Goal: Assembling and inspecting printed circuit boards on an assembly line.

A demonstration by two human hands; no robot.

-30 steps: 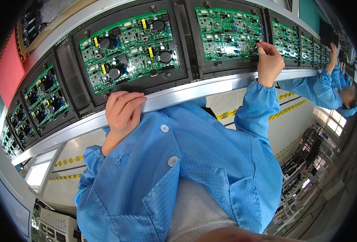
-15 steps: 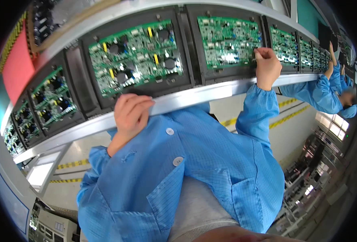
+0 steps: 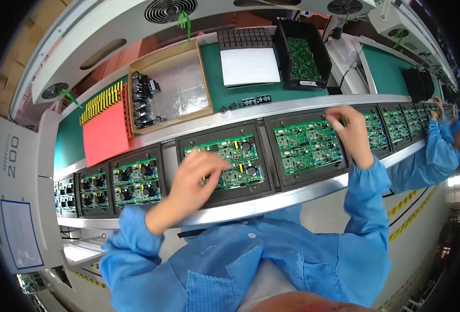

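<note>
Over the left part of a green circuit board [image 3: 224,179], with black round components and yellow ones, hovers my left hand [image 3: 196,174]. It is blurred, its fingers stretched to the right with the thumb apart, and nothing shows between them. My right hand [image 3: 352,130] is above the upper right corner of a second circuit board [image 3: 305,148], which carries no tall black or yellow parts. Its fingers are loosely bent, thumb apart, and no held object shows. Each board lies in a dark tray [image 3: 287,182] on the line.
Beyond the metal rail stand a cardboard box [image 3: 209,106] with black capacitors, a red sheet [image 3: 105,135] beside yellow components [image 3: 102,104], and a black bin [image 3: 321,78] of small green parts. Loose black capacitors [image 3: 256,100] lie near the rail. A co-worker's blue sleeve [image 3: 432,151] is at right.
The view has tilted up, bringing the bench behind the line into sight. My left hand has moved from the rail over the board; my right hand's pinch at the board's edge has loosened.
</note>
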